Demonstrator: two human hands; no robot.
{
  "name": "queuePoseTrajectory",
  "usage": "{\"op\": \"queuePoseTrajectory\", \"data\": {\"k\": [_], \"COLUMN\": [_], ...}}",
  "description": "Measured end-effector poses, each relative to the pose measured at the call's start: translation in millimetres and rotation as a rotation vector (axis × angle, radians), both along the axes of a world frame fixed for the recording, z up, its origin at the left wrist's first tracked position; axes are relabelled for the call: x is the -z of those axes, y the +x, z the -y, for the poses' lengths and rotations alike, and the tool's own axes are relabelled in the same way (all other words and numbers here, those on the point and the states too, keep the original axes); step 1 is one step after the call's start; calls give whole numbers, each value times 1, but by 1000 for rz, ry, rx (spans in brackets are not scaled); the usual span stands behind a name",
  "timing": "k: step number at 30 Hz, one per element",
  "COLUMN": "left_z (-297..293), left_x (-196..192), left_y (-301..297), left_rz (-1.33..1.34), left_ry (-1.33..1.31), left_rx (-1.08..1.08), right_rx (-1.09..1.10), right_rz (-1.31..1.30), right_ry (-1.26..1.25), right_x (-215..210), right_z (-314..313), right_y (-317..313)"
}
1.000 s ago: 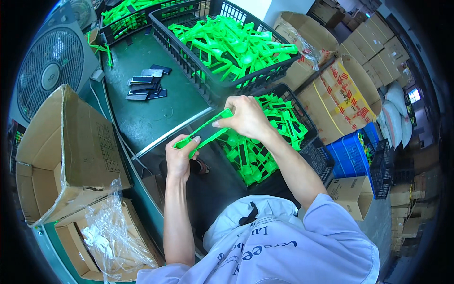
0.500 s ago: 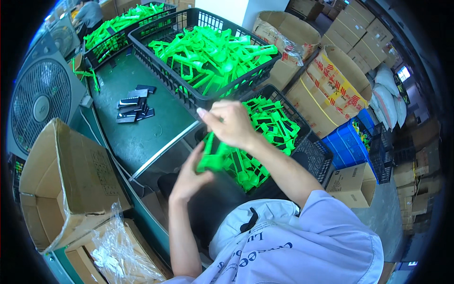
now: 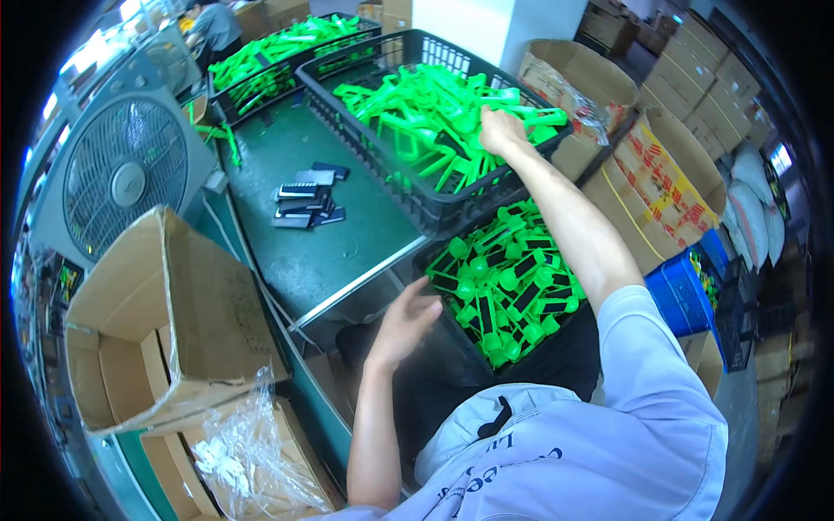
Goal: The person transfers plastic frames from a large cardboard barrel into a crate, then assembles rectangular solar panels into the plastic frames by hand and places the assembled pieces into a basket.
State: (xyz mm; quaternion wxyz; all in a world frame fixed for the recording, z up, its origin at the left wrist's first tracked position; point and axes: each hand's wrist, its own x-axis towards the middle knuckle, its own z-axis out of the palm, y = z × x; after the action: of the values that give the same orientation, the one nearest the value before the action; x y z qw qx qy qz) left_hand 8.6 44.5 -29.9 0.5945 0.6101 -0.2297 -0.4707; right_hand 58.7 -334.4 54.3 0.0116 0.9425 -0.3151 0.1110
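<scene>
My right hand [image 3: 504, 132] reaches into the upper black basket [image 3: 417, 204], over a heap of green plastic parts [image 3: 417, 104]. Its fingers are curled down among these pieces, and what they grip, if anything, is hidden. To the left of the lower black basket [image 3: 465, 343], my left hand [image 3: 407, 321] hangs in the air with its fingers apart and nothing in them. That lower basket sits by my lap, filled with green plastic parts [image 3: 512, 286] that carry black strips and rounded ends.
A small pile of black pieces [image 3: 308, 195] lies on the green table [image 3: 278, 260]. A grey fan [image 3: 130, 182] and an open carton [image 3: 208, 304] stand left. Another basket [image 3: 234, 108] of green parts is behind. Large cartons [image 3: 656, 191] and a blue crate [image 3: 682, 295] stand right.
The green part that was between my hands has left them. My right hand has moved up and away into the upper basket; my left hand is now empty. The view has shifted.
</scene>
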Motion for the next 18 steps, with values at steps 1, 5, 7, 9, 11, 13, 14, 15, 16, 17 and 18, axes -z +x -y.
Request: {"op": "queuePoseTrajectory", "data": {"k": [1,5,7,9,11,13,14,15,16,17,18], "left_z": [-4,-6,-8,-8,-17,-18,-17,-24,-28,-33,-38], "left_x": [0,2,2,-1,0,-6,-4,6,-9,6,22], "left_y": [2,9,13,15,20,21,23,30,28,36,45], "left_rz": [-7,-12,-36,-95,-198,-294,-345,-419,-482,-508,-534], "left_ry": [-12,-14,-20,-144,-416,-691,-814,-868,-771,-642,-514], "left_rx": [-68,-166,-198,-269,-369,-402,-423,-446,-625,-720,-814], "right_rx": [21,201,120,105,-14,-420,-433,-506,-579,-590,-636], "right_rz": [-33,724,1092,1165,986,967,722,475,228,225,105], "right_ry": [12,475,598,468,351,151,191,252,307,308,381], "right_x": [-5,-1,-3,-18,-24,-10,3,11,15,15,15], "right_z": [-14,-3,-32,-92,-178,-235,-257,-279,-292,-294,-295], "right_y": [2,-5,-28,-47,-57,-52,-54,-49,-44,-40,-33]}}
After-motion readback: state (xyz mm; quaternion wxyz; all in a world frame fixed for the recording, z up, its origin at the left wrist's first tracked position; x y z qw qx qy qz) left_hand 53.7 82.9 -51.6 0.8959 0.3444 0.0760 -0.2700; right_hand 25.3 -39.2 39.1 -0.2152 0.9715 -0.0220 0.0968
